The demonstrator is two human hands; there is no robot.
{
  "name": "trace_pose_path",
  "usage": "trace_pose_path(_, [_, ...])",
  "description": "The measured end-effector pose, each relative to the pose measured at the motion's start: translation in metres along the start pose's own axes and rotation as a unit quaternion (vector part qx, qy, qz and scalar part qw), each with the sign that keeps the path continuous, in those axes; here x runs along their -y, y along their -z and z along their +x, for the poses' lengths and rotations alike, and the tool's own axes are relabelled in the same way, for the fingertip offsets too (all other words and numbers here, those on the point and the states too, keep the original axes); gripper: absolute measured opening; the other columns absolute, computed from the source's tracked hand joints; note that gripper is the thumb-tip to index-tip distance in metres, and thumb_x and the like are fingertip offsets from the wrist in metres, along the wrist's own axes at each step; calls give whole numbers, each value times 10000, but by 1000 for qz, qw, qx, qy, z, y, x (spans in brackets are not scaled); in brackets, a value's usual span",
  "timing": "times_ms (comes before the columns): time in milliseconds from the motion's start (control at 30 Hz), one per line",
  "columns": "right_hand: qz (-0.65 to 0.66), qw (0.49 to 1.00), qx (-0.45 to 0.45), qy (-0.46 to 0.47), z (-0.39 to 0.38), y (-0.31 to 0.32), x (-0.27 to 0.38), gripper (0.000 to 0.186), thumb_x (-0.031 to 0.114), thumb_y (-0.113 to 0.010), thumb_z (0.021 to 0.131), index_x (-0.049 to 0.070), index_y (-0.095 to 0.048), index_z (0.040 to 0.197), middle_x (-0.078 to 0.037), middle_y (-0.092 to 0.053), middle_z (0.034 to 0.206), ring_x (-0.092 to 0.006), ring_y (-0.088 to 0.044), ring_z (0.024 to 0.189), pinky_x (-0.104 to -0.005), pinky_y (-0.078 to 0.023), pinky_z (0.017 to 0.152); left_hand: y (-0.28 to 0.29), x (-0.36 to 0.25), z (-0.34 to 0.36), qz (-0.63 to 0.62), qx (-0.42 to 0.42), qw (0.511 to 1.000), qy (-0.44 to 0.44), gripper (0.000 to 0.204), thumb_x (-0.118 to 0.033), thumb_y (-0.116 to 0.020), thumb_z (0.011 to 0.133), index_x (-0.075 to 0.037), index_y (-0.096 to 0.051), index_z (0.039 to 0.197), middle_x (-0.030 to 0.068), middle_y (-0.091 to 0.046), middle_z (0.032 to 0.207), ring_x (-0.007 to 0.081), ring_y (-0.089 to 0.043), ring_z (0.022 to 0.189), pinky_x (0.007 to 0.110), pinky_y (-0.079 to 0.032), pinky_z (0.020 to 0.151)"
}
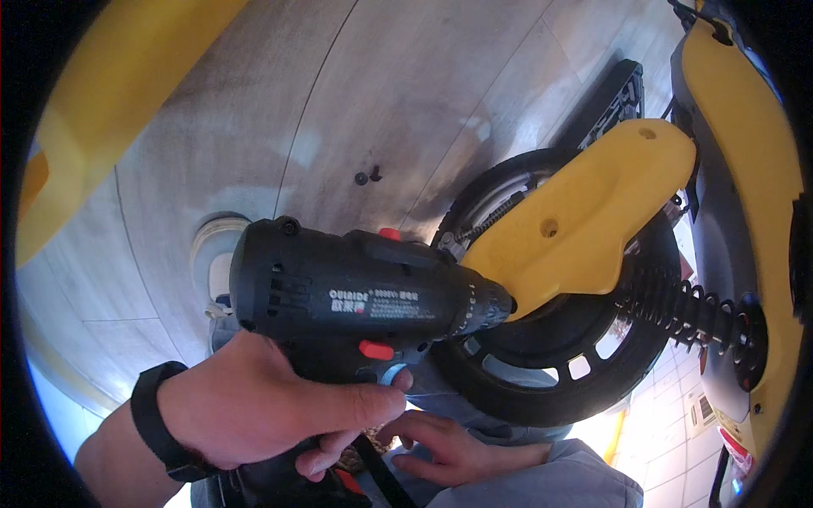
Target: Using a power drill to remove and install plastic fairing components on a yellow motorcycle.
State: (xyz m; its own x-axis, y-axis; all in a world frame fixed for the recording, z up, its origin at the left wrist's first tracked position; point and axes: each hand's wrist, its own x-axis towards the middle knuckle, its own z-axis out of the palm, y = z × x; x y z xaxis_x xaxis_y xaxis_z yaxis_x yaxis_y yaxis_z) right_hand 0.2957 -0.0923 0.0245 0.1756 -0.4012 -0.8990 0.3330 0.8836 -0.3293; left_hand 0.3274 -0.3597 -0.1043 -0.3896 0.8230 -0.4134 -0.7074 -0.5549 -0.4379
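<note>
A black cordless drill (347,284) with red buttons lies across the middle of the view, its nose pointing right. My left hand (262,406), with a black wristband, is closed around its grip. The drill's nose overlaps the lower left end of a yellow cover (584,203) beside a small black-tyred wheel (542,415). I cannot see a bit, or whether the nose touches the cover. Below the drill, my right hand (449,449) has its fingers loosely apart and holds nothing visible. Two small black fasteners (367,175) rest on the floor.
A black coil spring (686,309) joins the wheel area to a yellow and grey vehicle body (745,127) at the right. Behind the wheel is a black ridged part (614,97). A large yellow part (127,93) fills the upper left. A light shoe (212,254) stands on wood-look flooring.
</note>
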Motion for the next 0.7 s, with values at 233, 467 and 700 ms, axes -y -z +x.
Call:
trace_pose_path(233, [-14,1000,12,-17,2,11,6,350,205,-599,935,41,-520,1233,-156,-578,1110,-320,-582,1011,-416,-478,869,-14,-15,-4,109,-52,992,31,134,-66,-668,875,1,-618,979,37,-550,556,133,-518,419,278,-430,406])
trace_pose_path(467, [-12,999,-2,37,3,16,-1,347,205,-603,932,27,-529,1221,-164,-579,1103,-324,-583,1010,-416,-478,873,-15,-26,-3,169,-66,981,63,132,-80,-668,865,3,-606,947,39,-544,518,136,-528,409,281,-406,392])
trace_pose_path(700, [-7,999,4,40,3,14,-2,348,187,-612,921,27,-533,1220,-159,-588,1099,-332,-592,1024,-422,-484,884,-9,-24,-1,153,-30,987,41,174,-82,-675,858,10,-618,994,42,-547,520,139,-519,392,273,-424,393])
